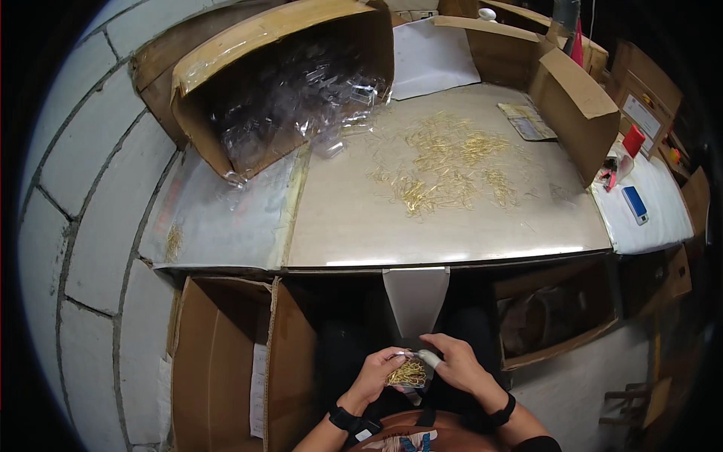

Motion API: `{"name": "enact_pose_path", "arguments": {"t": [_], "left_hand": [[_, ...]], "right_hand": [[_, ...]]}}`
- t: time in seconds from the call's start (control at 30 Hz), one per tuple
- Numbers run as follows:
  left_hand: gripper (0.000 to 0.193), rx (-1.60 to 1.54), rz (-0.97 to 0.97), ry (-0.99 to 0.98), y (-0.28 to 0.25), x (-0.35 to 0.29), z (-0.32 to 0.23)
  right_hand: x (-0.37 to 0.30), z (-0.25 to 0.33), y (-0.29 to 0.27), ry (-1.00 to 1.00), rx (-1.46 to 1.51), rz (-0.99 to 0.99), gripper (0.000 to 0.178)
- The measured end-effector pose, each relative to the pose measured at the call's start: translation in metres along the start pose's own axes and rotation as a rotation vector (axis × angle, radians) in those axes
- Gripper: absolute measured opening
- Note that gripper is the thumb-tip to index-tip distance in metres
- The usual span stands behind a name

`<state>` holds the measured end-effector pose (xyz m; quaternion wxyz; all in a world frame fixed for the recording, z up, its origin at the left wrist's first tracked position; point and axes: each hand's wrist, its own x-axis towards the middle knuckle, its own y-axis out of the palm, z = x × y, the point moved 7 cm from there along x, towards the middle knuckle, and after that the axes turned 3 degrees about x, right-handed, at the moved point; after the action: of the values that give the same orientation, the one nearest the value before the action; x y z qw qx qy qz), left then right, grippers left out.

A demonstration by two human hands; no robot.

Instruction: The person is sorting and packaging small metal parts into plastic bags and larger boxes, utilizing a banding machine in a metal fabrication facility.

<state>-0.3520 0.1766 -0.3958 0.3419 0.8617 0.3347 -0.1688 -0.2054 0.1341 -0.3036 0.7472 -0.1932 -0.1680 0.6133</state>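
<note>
In my lap area, close to my body, I hold a small clear pack (407,374) filled with shiny gold-coloured bent wire pieces, like pins or hooks. My left hand (374,375) is closed on its left side and upper edge. At the upper right corner, my right hand (456,363) pinches the pack's top, and one digit wears a pale cover. Its other fingers stretch above the pack. Whether the pack is a box or a bag I cannot make out. On the worktable (339,233) ahead lies a loose spread of similar gold wire pieces (452,162).
A tipped carton (282,162) full of clear plastic cases stands at the back left. Cardboard walls (576,83) bound the table's right. A blue-and-white device (635,205) lies on a white covering at far right. Open cartons (222,354) sit below the table on both sides.
</note>
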Motion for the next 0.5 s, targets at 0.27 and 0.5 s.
{"name": "enact_pose_path", "arguments": {"t": [0.27,0.5], "left_hand": [[0.037,-0.128,0.097,0.04,0.01,-0.004,-0.021],[0.043,-0.168,0.07,0.146,0.011,-0.006,-0.035]], "right_hand": [[0.009,0.02,0.017,-0.192,0.021,-0.036,0.025],[0.003,0.044,0.01,-0.393,-0.233,0.013,0.04]]}}
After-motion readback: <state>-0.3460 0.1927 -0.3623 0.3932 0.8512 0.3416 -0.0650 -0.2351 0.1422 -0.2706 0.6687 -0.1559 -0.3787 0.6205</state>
